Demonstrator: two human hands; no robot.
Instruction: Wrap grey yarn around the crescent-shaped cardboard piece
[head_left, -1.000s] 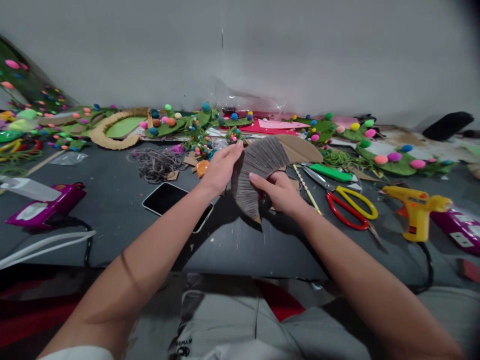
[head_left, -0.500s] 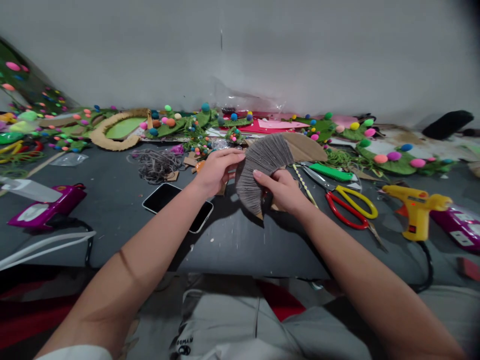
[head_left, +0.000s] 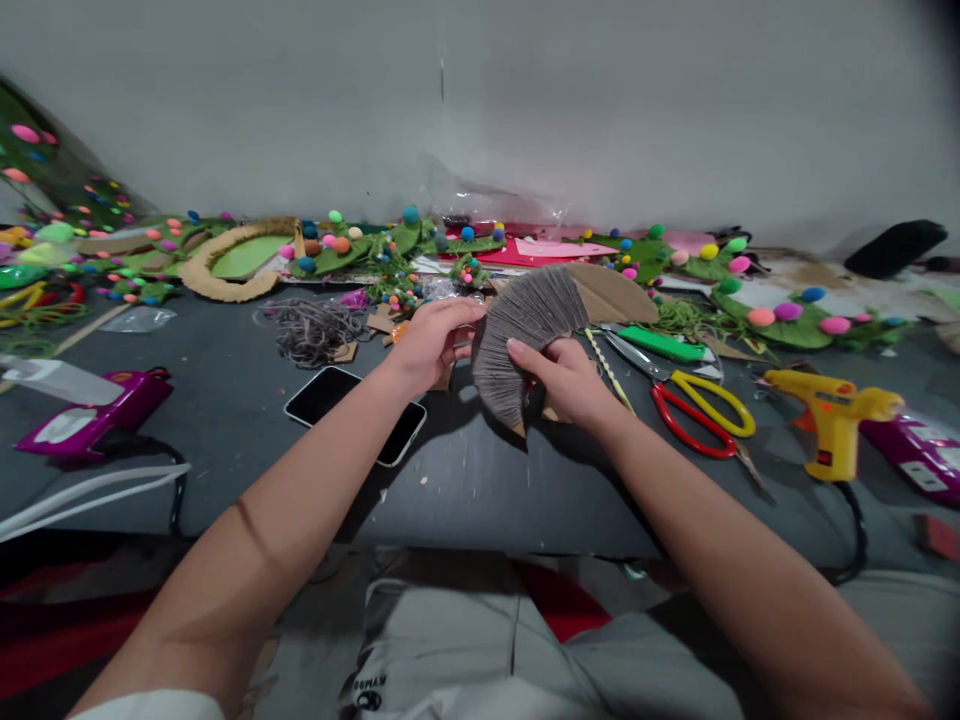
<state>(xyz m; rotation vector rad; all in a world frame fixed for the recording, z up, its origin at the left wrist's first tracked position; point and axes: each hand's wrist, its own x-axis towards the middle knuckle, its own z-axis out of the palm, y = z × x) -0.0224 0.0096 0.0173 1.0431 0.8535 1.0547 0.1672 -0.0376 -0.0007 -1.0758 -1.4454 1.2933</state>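
A curved cardboard piece (head_left: 529, 318), wound closely with grey yarn, is held above the table. Bare brown cardboard shows at its right end and its lower tip. My right hand (head_left: 570, 378) is closed on its inner edge, thumb on top and the fingers mostly hidden beneath. At the upper left edge, my left hand (head_left: 433, 345) has its fingers curled, fingertips at the piece; whether a strand is pinched there I cannot make out. A loose heap of grey yarn (head_left: 315, 328) lies left of my left hand. Under my left forearm rests a phone (head_left: 322, 395).
Scissors (head_left: 694, 420) with red and yellow handles and a green cutter (head_left: 664, 343) lie to the right. Beyond them are a yellow glue gun (head_left: 836, 415) and a purple device (head_left: 919, 455). Another purple glue gun (head_left: 139, 405) sits left. A cardboard ring (head_left: 199, 275) lies behind.
My left hand has shifted very slightly left at the edge of the piece. The yarn-wound cardboard and my right hand have barely moved.
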